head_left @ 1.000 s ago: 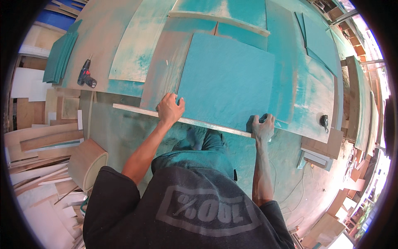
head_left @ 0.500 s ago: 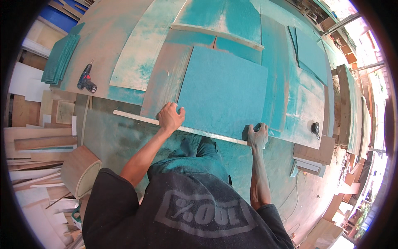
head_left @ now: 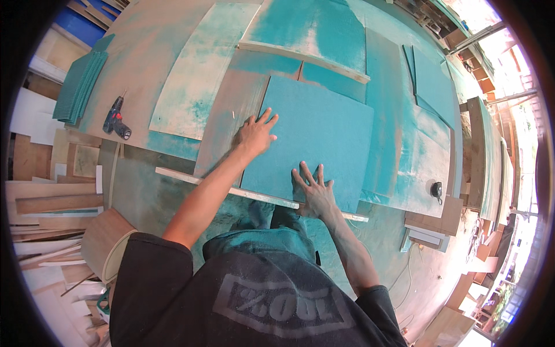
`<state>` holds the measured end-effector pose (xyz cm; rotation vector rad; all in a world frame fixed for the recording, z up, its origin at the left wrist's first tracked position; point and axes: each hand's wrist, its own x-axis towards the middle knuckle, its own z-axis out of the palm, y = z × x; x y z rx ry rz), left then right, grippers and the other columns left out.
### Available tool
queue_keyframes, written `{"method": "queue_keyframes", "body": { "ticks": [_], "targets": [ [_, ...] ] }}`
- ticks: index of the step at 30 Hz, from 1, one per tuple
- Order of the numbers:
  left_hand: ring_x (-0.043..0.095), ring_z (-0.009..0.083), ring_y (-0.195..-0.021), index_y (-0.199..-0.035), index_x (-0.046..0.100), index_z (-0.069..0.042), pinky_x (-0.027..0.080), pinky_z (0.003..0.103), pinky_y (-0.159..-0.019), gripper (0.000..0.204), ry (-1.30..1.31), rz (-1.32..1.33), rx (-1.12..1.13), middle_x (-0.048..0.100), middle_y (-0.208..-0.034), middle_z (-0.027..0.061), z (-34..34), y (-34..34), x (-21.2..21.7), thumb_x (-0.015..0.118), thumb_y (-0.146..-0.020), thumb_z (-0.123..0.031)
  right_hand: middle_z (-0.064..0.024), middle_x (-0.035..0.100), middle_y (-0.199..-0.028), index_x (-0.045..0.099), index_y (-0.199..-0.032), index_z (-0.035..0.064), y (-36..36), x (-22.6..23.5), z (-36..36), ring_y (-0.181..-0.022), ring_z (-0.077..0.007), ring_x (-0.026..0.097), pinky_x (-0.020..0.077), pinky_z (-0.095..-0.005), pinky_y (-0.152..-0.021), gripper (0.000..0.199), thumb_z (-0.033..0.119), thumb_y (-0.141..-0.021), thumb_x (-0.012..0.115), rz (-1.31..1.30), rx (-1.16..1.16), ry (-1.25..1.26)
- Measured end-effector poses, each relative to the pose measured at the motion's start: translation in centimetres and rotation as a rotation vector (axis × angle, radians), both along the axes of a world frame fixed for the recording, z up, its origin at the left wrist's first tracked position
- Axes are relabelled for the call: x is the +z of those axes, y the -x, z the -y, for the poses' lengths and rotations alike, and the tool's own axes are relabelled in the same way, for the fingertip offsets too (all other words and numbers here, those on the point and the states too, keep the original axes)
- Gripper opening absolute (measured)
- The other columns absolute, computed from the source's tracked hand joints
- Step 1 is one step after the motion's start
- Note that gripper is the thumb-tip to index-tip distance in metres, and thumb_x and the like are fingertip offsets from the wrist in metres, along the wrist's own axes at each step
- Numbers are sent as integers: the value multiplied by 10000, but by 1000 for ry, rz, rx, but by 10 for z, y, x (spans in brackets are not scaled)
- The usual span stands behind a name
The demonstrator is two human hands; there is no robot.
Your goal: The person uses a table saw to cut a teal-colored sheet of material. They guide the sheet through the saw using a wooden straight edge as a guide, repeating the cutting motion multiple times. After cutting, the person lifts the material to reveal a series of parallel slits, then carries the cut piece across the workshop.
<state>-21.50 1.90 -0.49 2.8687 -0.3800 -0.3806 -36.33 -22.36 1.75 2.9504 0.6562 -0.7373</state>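
A square blue-teal board (head_left: 318,127) lies flat on the worktable in front of me. My left hand (head_left: 258,135) is at the board's left edge, fingers spread, with some fingertips over its surface. Near the board's front edge my right hand (head_left: 315,192) lies with fingers stretched out over the top. Neither hand grips anything. A pale wooden strip (head_left: 185,177) runs along the table's front, partly hidden behind my left forearm. Beyond the board's far edge lies another wooden strip (head_left: 303,61), across teal-dusted panels.
A cordless drill (head_left: 117,120) lies at the left, beside a stack of teal panels (head_left: 81,87). A small black tape measure (head_left: 436,189) sits at the right. More teal panels (head_left: 433,81) lie at the far right. Offcuts (head_left: 58,205) and a curved wooden piece (head_left: 107,243) crowd the left.
My left hand has moved forward along the board's left edge and opened. My right hand has left the front right corner and moved left onto the board, fingers spread. The board looks slightly shifted toward me.
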Motion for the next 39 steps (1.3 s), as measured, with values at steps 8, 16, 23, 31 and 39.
{"method": "queue_keyframes", "body": {
  "ticks": [8,16,23,31,39],
  "targets": [
    [514,378,-1323,-1586,413,-225,478,485,-1101,709,-20,-2,-7,287,-1696,18,5,-42,4,716,-952,-314,-63,136,-1721,258,-1638,255,-55,28,-12,-1478,-601,232,576,-698,-931,1268,360,-565,924,-133,-22,-29],
    [496,403,-1336,-1582,424,-224,453,534,-1095,707,36,-5,0,282,-1698,28,12,-99,-2,723,-947,-308,-83,150,-1716,280,-1632,237,-115,27,-2,-1462,-612,257,608,-631,-937,1214,338,-594,901,-116,-17,-14],
    [476,420,-1368,-1602,387,-273,431,541,-1130,701,-12,-2,-11,251,-1712,6,22,-171,-4,686,-973,-350,-72,178,-1709,298,-1628,243,-182,32,5,-1462,-609,257,599,-641,-954,1199,324,-594,900,-116,-39,6],
    [449,395,-1404,-1617,340,-346,396,572,-1154,683,-94,25,-23,229,-1720,-30,32,-256,-13,623,-1002,-436,-36,220,-1698,322,-1620,266,-260,22,18,-1474,-574,275,596,-618,-991,1226,280,-548,917,-77,-70,11],
    [368,399,-1476,-1596,309,-489,323,635,-1179,655,-177,64,31,197,-1731,-10,43,-341,-27,565,-999,-572,-21,216,-1709,369,-1608,292,-342,19,32,-1485,-564,260,539,-673,-1051,1175,274,-562,905,-85,-107,-37]
  ]
}}
